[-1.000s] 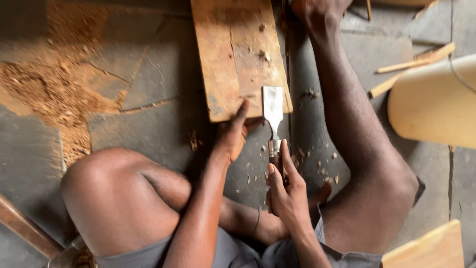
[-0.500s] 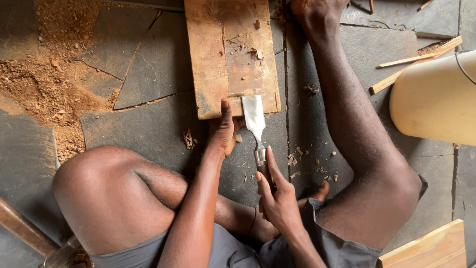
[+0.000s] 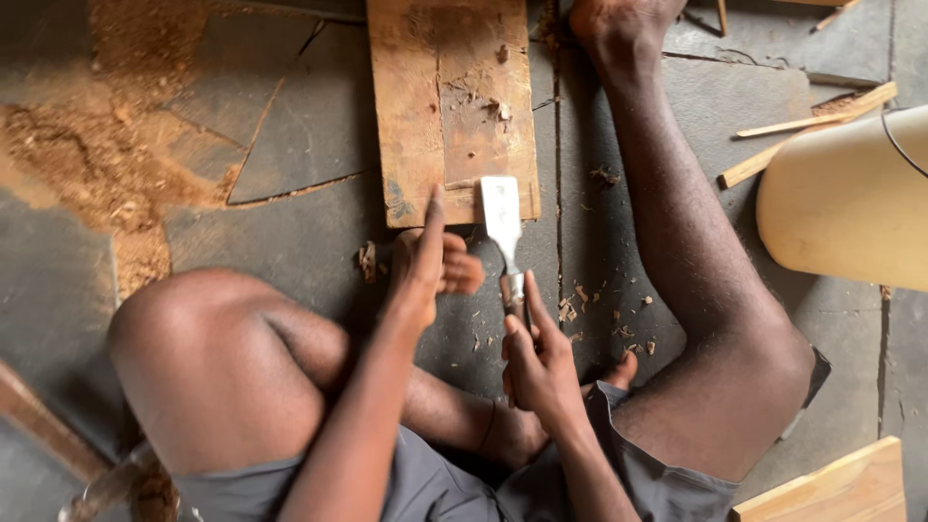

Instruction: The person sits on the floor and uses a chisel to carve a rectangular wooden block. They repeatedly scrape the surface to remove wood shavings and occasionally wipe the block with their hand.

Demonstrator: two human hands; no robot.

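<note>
Steel chisel gripped in right hand — left hand fingers the plank amid shavings

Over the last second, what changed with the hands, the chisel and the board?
The left hand slid from pressing the board's near edge to just below it, forefinger pointing up at the edge beside the blade. The chisel kept its blade at the near edge of the wooden board, and the right hand kept its grip on the handle. Board, outstretched leg and sawdust pile stayed put.

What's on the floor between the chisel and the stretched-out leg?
Small pale wood chips lie scattered on the grey stone floor, seen in the head view.
</note>
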